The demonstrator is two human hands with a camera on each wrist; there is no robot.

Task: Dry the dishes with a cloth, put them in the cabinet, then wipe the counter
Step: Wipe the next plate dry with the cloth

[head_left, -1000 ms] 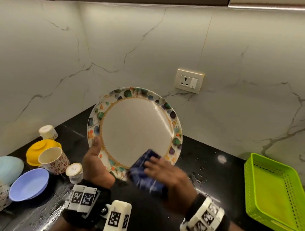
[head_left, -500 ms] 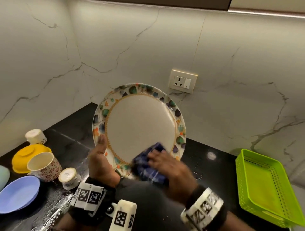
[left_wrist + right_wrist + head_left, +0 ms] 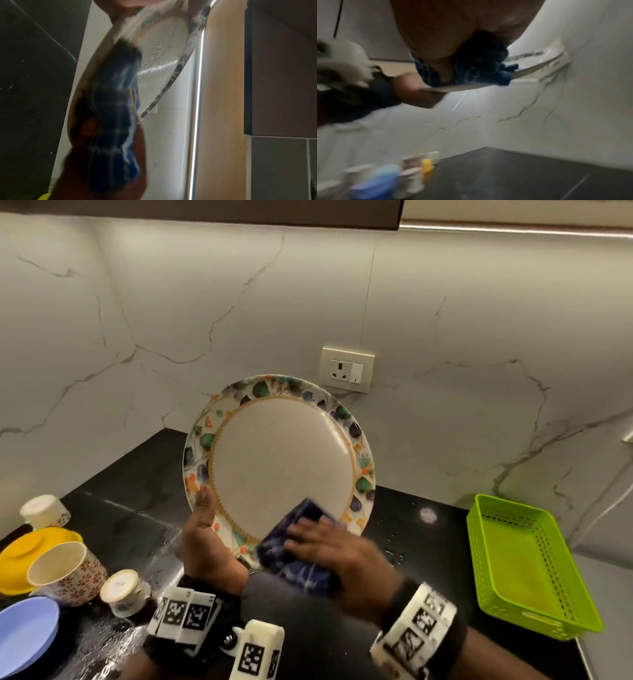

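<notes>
Blue cloth (image 3: 294,556), gripped in the right hand (image 3: 337,553), is wiping a droplet-beaded plate (image 3: 279,460) the left hand (image 3: 205,546) is holding upright by its rim; cups (image 3: 63,573), bowls (image 3: 25,635) and counter (image 3: 137,501) are still waiting.

Head view looks down over the counter; both wrist views sit close, sharing the plate (image 3: 279,460) and cloth (image 3: 113,121).

A wet, leaf-rimmed white plate (image 3: 279,460) held tilted upright above the counter, a folded dark blue cloth (image 3: 294,546) pressed against its lower edge.
</notes>
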